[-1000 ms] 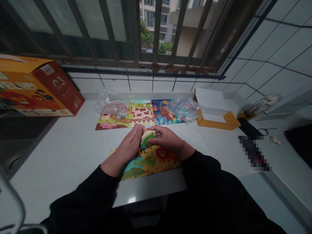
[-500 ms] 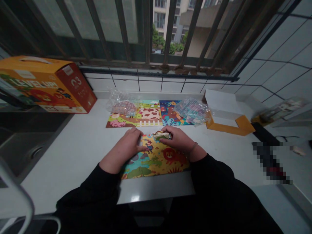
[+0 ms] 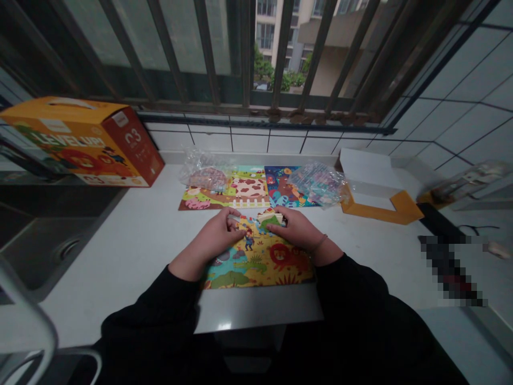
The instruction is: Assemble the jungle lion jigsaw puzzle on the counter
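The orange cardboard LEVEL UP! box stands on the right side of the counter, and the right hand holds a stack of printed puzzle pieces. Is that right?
No: the head view shows the orange cardboard LEVEL UP! box on the left side, by the sink. The right hand holds a stack of printed puzzle pieces.

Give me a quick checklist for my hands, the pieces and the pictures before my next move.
1. Stack of pieces gripped in right hand: ok.
2. Left hand at the lion picture's upper left: ok.
3. Lion picture clear of plastic bags: ok.
4. Farm picture uncovered: not ok, a plastic bag overlaps it.
5. Every stacked piece's design readable: cannot tell, they overlap.
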`<state>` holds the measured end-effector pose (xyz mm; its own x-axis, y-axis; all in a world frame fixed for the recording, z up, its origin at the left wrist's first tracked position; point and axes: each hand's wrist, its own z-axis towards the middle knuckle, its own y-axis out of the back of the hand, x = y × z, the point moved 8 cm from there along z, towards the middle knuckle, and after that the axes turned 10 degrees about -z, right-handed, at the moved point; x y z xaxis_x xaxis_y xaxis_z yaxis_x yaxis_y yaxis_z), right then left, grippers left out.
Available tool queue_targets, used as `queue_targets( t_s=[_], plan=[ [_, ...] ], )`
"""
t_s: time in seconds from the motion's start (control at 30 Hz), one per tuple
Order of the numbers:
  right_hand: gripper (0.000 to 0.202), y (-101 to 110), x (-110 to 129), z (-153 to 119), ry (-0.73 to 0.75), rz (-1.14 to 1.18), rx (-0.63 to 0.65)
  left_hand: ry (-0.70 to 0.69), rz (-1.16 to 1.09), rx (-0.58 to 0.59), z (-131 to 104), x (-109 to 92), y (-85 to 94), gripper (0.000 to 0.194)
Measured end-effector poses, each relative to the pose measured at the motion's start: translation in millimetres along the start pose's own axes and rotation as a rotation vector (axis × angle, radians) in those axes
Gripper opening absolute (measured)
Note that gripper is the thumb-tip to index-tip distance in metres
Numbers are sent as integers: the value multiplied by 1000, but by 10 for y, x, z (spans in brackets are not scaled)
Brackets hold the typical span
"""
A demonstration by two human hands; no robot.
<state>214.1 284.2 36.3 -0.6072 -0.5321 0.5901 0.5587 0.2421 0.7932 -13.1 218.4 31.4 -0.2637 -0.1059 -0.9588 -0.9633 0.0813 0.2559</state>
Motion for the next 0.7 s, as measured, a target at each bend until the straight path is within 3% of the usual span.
queue_targets(
  t_s=[0.17, 0.4, 0.7],
  plan=[
    [37, 22, -18, -6, -41, 40, 6, 13, -56, -1, 28, 34, -7, 48],
    [43, 4, 3, -17, -63, 190, 8, 10, 73, -30, 55, 12, -36, 29],
    [31, -71, 84, -23, -22, 219, 110, -8, 46, -34, 42, -67, -79, 29]
  ],
)
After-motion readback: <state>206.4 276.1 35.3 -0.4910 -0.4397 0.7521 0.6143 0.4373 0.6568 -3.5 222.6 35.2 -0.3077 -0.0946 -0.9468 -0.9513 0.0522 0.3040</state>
